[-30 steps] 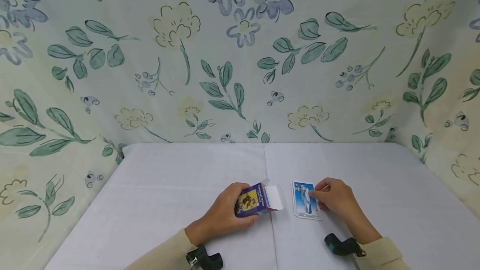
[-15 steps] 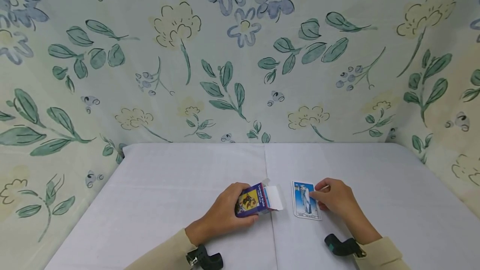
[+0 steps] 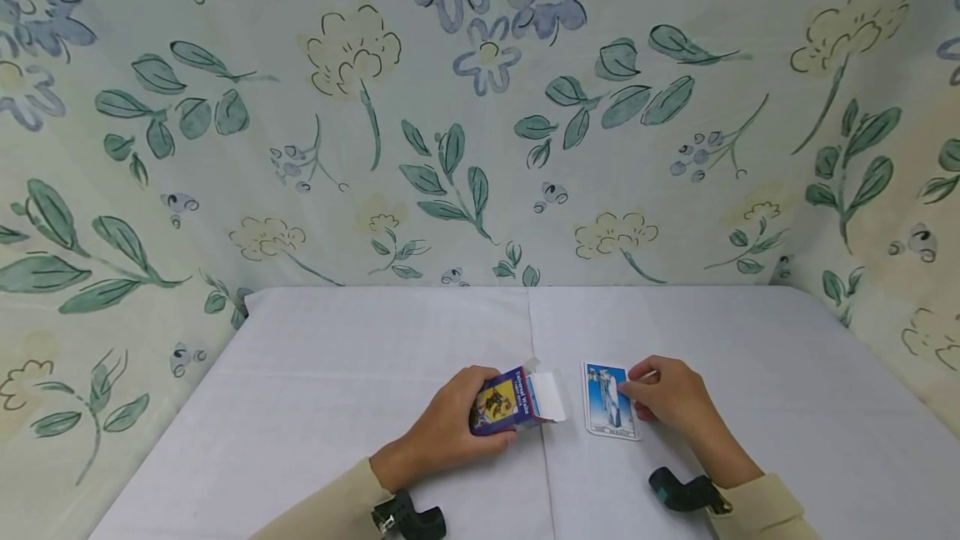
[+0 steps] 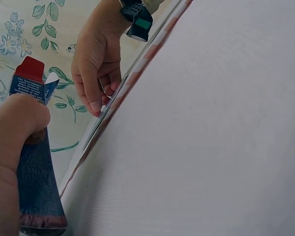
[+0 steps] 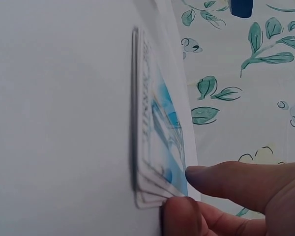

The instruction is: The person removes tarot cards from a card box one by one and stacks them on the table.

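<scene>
My left hand (image 3: 450, 419) grips a purple and yellow tarot card box (image 3: 501, 402), its white end flap standing open toward the right. In the left wrist view the box (image 4: 37, 182) shows a dark blue side and a red tab. To its right, a small pile of tarot cards (image 3: 604, 407) lies face up on the table, a blue picture card on top. My right hand (image 3: 671, 394) pinches the pile's right edge. The right wrist view shows the thumb over the top card (image 5: 162, 132) and a finger at the slightly fanned edges.
A white cloth (image 3: 360, 357) covers the table, with a crease running down its middle. Behind and at the sides hangs a floral curtain (image 3: 480, 190). Black wrist cameras are strapped near both beige sleeves (image 3: 765, 507).
</scene>
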The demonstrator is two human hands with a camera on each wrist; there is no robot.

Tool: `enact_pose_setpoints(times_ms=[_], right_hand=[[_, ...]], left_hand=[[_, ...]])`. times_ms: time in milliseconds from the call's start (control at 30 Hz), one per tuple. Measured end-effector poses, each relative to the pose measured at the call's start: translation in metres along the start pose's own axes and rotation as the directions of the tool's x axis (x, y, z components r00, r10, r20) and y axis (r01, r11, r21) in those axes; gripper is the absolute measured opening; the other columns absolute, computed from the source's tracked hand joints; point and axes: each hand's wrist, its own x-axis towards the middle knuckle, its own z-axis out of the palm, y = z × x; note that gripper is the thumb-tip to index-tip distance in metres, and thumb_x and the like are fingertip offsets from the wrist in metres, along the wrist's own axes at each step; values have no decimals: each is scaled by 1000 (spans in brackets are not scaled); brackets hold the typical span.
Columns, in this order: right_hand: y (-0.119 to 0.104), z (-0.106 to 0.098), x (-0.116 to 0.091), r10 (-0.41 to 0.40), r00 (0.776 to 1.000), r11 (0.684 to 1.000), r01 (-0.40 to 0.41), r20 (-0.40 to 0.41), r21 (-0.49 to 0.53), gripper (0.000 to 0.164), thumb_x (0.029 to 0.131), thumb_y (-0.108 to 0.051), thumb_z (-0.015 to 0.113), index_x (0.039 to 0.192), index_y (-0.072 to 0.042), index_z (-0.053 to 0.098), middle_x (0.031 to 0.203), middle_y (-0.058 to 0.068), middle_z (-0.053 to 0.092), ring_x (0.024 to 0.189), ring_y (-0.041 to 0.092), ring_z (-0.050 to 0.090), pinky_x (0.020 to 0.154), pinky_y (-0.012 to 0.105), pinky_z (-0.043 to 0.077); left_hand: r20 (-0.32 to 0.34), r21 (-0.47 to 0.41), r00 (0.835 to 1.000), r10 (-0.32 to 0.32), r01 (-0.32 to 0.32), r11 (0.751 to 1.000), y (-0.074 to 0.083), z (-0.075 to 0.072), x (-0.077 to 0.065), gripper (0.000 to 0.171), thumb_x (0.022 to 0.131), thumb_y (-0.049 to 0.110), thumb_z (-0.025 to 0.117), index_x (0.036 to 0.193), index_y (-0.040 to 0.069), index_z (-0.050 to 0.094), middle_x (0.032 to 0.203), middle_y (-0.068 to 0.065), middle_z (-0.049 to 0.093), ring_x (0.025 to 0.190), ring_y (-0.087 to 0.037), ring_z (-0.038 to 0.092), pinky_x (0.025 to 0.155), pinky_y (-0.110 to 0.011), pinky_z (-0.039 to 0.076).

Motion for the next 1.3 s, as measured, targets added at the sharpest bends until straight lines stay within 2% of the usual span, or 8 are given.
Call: enact_pose_setpoints(times_ms=[300, 667, 1067, 1300], right_hand=[[-1, 1, 0, 3, 1000, 1000, -3, -3, 14, 30, 87, -14, 69, 108, 5, 59, 78, 11, 62, 56, 16, 56, 52, 21, 47], [-4, -3, -1, -14, 1000, 999, 14, -8, 28, 32, 87, -19, 68, 109, 3, 61, 76, 9, 61, 56, 18, 57, 55, 26, 50], [-27, -6, -11, -100, 995, 992, 99, 5, 71, 30, 87, -22, 71, 108, -2, 64, 83, 10, 64, 62, 19, 58, 61, 29, 53], [-38, -3, -19, -168, 986, 983, 168, -12, 80, 28, 86, -24, 73, 105, -6, 64, 83, 7, 64, 65, 18, 60, 63, 35, 55]], left_hand=[[4, -8, 1000, 2, -2, 1000, 1, -1, 1, 70, 80, 52, 72, 133, 17, 44, 115, 7, 53, 96, -5, 50, 81, -24, 46], [13, -10, 1000, 11, -11, 1000, 1, -2, 1, 70, 80, 52, 72, 133, 16, 44, 114, 6, 53, 95, -5, 49, 80, -23, 46], [29, -19, 1000, 1, 0, 1000, 2, -3, 1, 70, 80, 52, 72, 133, 17, 44, 114, 6, 53, 96, -6, 50, 81, -23, 46], [48, -42, 999, 15, -13, 999, 0, -2, 0, 70, 80, 52, 72, 133, 18, 44, 112, 7, 53, 94, -6, 50, 79, -23, 46]])
